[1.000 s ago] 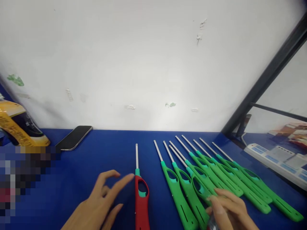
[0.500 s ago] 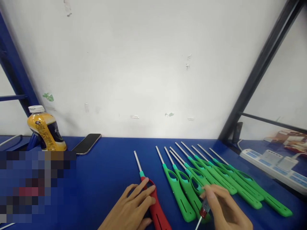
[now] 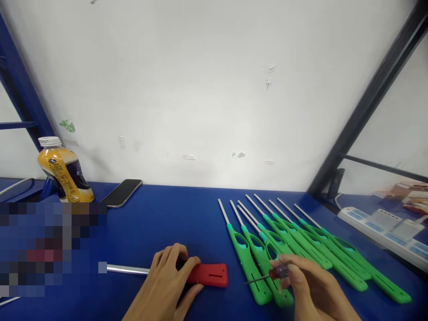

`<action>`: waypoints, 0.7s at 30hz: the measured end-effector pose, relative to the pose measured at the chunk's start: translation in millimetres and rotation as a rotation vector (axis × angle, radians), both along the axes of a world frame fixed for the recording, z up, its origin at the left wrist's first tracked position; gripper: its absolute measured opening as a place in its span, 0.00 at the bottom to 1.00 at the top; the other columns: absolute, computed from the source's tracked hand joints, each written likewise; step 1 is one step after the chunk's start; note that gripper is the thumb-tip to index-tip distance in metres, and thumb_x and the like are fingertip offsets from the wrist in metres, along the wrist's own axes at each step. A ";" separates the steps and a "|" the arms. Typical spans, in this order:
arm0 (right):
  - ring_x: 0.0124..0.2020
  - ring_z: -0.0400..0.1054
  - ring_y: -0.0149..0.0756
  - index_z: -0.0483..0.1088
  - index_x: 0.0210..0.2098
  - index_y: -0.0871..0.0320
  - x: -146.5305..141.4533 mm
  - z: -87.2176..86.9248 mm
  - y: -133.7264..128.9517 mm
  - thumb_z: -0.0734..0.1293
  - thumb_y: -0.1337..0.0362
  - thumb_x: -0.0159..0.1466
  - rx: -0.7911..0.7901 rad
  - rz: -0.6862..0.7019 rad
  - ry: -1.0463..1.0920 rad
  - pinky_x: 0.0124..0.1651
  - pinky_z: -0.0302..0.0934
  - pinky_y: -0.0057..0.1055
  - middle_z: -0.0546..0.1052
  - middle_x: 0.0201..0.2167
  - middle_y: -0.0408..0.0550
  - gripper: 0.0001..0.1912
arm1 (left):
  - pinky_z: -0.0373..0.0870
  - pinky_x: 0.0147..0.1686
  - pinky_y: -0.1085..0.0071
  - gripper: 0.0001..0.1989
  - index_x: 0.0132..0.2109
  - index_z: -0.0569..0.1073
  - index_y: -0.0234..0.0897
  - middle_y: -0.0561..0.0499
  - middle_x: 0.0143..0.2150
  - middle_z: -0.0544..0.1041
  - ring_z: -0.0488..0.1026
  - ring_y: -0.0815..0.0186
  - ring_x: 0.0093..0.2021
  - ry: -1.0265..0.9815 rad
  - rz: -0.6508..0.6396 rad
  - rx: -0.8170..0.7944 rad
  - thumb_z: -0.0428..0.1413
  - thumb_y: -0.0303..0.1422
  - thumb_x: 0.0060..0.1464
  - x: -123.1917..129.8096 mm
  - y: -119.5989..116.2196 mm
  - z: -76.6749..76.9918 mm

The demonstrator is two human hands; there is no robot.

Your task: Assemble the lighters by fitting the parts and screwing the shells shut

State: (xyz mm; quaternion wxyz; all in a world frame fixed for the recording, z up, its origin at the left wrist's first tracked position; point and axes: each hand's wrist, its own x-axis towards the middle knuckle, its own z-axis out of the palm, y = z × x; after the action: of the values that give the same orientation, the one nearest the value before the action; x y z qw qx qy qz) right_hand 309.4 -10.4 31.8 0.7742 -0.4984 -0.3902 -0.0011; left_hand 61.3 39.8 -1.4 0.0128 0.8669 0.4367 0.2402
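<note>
My left hand (image 3: 170,281) is closed around the red-handled gas lighter (image 3: 210,274), which lies sideways on the blue table with its metal tube pointing left. My fingers cover its trigger area. In my right hand (image 3: 310,285) is a small screwdriver (image 3: 278,271) with a clear and red handle, its thin shaft pointing left towards the red handle's end, a gap between them. Several green gas lighters (image 3: 249,263) lie side by side under and beyond my right hand, their metal tubes pointing away from me.
A yellow drink bottle (image 3: 67,169) and a phone (image 3: 123,192) are at the back left of the table (image 3: 174,214). A white power strip (image 3: 381,232) lies at the right. A white wall (image 3: 200,89) rises behind. Part of the left side is pixelated.
The red lighter has been turned from pointing away to lying sideways, and my left hand now grips it. The screwdriver's tip has swung from downward to leftward.
</note>
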 end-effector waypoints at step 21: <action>0.29 0.78 0.33 0.82 0.38 0.49 -16.3 67.1 55.7 0.71 0.58 0.71 -0.387 0.710 -0.516 0.28 0.69 0.24 0.85 0.34 0.41 0.07 | 0.77 0.50 0.58 0.16 0.61 0.77 0.50 0.46 0.57 0.76 0.77 0.55 0.50 -0.133 0.134 0.008 0.56 0.34 0.70 -7.3 -15.8 -3.4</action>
State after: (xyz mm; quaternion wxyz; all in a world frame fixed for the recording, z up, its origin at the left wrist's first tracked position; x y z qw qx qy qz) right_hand 293.1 45.3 99.0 0.4975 -0.4526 -0.7089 0.2124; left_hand 54.0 24.0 -4.8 0.0223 0.8180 0.4909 0.2991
